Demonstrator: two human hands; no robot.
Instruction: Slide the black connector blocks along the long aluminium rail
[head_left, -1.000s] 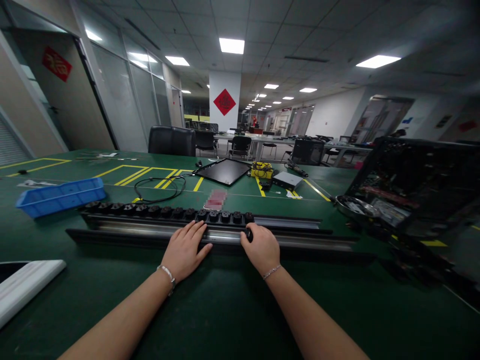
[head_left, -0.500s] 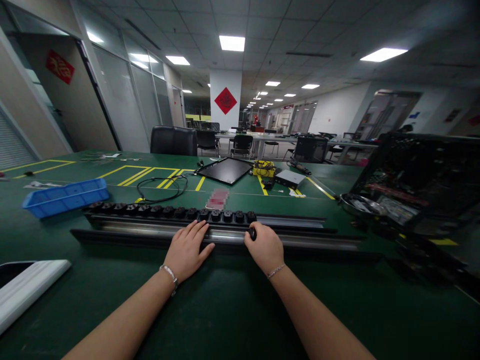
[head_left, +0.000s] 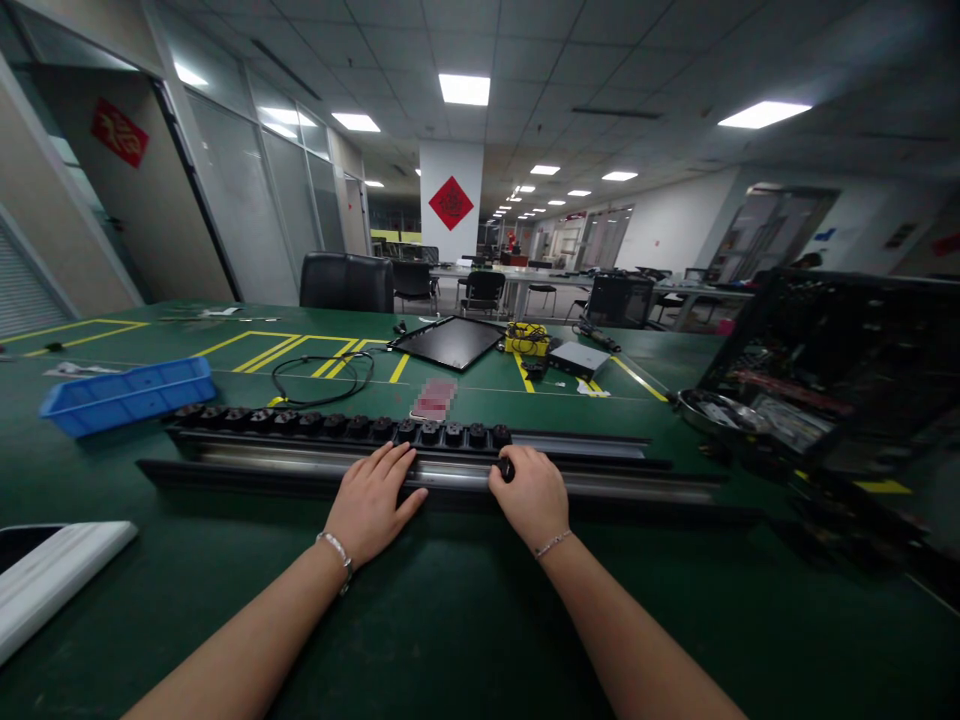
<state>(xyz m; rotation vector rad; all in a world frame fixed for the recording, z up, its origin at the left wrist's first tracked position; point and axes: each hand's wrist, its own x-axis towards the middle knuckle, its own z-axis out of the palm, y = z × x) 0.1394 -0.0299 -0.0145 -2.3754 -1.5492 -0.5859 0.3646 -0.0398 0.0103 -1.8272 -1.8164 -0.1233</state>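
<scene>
A long black metal channel (head_left: 622, 484) with a shiny inner face lies across the green table in front of me. Flat on its left half rests my left hand (head_left: 373, 497), fingers stretched out. My right hand (head_left: 532, 490) is closed around a small black rounded piece (head_left: 506, 468) over the channel. Part of that piece is hidden by my fingers, and whether it touches the metal I cannot tell. Just behind runs a second black channel (head_left: 577, 443), carrying a row of black socket-like pieces (head_left: 334, 426) along its left and middle.
At left are a blue plastic bin (head_left: 127, 397) and a white object (head_left: 67, 575). Farther back lie a black cable (head_left: 322, 380), a dark flat panel (head_left: 450, 342), a yellow item (head_left: 527, 338) and a grey box (head_left: 579, 358). A metal bowl (head_left: 724, 412) and dark equipment (head_left: 847, 370) stand right.
</scene>
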